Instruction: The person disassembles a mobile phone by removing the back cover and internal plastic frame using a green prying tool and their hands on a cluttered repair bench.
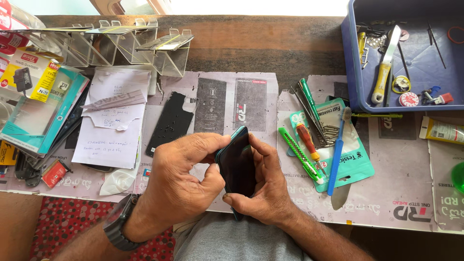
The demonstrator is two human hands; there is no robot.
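Note:
A dark smartphone point(238, 166) with a teal edge is held upright on its long side between both hands, just above the near edge of the workbench. My left hand point(186, 179) grips its left side, with the thumb pressed on the screen and the fingers curled over the top corner. Cupping the phone's right side and bottom is my right hand point(263, 186), fingers wrapped behind it. A dark wristwatch point(118, 227) sits on my left wrist. A black phone back cover point(170, 123) lies flat on the bench just behind my left hand.
To the right lie a green utility knife point(300, 155), an orange screwdriver point(308, 141), a blue toothbrush point(338, 152), tweezers and a teal pouch point(355, 164). A blue tray point(350, 58) of tools stands at the back right. Papers point(113, 128), boxes and clear stands fill the left.

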